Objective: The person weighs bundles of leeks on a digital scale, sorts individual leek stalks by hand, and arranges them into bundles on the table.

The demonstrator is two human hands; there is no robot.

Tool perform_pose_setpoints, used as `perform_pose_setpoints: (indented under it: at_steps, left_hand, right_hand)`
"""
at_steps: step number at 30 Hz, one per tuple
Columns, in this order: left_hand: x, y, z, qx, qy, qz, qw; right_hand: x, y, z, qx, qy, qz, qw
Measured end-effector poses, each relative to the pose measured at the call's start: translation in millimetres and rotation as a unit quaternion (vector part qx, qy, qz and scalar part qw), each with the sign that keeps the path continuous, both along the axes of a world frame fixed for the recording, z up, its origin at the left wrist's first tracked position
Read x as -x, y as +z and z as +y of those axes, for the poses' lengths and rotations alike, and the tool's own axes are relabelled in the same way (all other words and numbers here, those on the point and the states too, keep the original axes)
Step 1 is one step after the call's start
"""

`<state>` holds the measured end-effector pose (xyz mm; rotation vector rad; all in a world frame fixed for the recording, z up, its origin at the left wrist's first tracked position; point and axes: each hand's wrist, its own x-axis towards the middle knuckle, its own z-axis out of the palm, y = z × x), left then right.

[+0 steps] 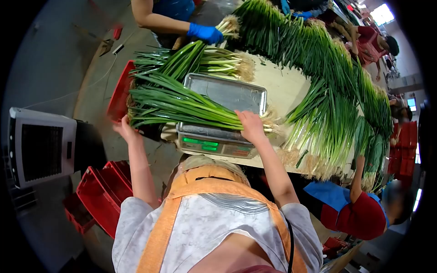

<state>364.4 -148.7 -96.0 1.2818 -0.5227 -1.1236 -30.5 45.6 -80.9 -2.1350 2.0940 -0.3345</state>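
A bunch of green onions (pixel 186 102) lies across a digital scale, its leaves to the left and its pale rooted ends to the right. My right hand (pixel 251 126) is closed on the white stems, over the right side of the scale's metal tray (pixel 227 86). Beside the leaf tips and the lower corner of a red crate (pixel 120 93) is my left hand (pixel 125 130). Its thumb and fingers look apart, though the fingertips are partly hidden. Green digits glow on the scale's front panel (pixel 200 144).
Across the table (pixel 277 82), a co-worker's blue-gloved hand (pixel 205 33) grips another green onion bunch. Long rows of green onions (pixel 318 118) cover the right side. Red crates (pixel 102 191) stand on the floor at lower left, near a white-framed machine (pixel 43 148). Another person (pixel 355 209) works at right.
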Motion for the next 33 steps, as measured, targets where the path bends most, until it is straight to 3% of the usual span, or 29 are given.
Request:
perform_pose_setpoints:
  at_steps: [2,3,4,5,7,8,9,12,13,17,21,22,25,26,29,32,33]
  left_hand:
    - [22,37,21,0.018,0.166,-0.11,0.98]
    - [25,25,26,0.085,0.159,-0.37,0.911]
    - [51,43,37,0.208,0.088,-0.444,0.867]
    - [71,40,43,0.227,-0.032,-0.453,0.862]
    - [121,27,58,0.285,-0.316,-0.469,0.774]
    - [150,48,65,0.356,-0.424,-0.502,0.664]
    - [174,59,76,0.38,-0.473,-0.601,0.52]
    - [210,36,82,0.373,-0.535,-0.606,0.456]
    - [217,35,79,0.372,-0.537,-0.628,0.422]
    - [231,39,71,0.36,-0.581,-0.623,0.38]
    - [241,37,77,0.372,-0.59,-0.623,0.354]
    - [243,35,77,0.378,-0.585,-0.626,0.351]
    - [247,33,76,0.37,-0.589,-0.631,0.345]
    - [248,31,77,0.37,-0.589,-0.633,0.339]
    - [252,27,77,0.382,-0.585,-0.636,0.328]
    - [254,27,80,0.401,-0.589,-0.619,0.329]
    - [255,28,80,0.403,-0.594,-0.615,0.326]
  right_hand:
    - [1,-2,-2,-0.006,-0.003,0.002,1.0]
    - [1,-3,1,-0.014,-0.007,0.003,1.0]
    - [-1,-3,1,-0.016,-0.012,-0.006,1.0]
    - [-3,-1,1,-0.019,-0.017,-0.013,1.0]
    - [-1,14,3,0.002,-0.008,-0.044,0.999]
    - [-1,30,4,0.028,0.004,-0.07,0.997]
    - [0,39,7,0.055,0.017,-0.096,0.994]
    - [54,8,44,0.13,-0.126,-0.086,0.98]
    - [76,0,60,0.122,-0.208,-0.13,0.962]
    - [117,-30,87,0.092,-0.399,-0.415,0.812]
    - [140,-62,90,0.06,-0.483,-0.686,0.541]
    - [141,-71,88,0.075,-0.396,-0.675,0.618]
    - [138,-83,68,-0.03,-0.326,-0.644,0.691]
    - [133,-81,72,0.025,-0.376,-0.636,0.673]
    - [137,-57,79,0.145,-0.364,-0.663,0.638]
    - [136,-54,78,0.04,-0.546,-0.621,0.561]
    - [133,-56,79,0.048,-0.488,-0.662,0.567]
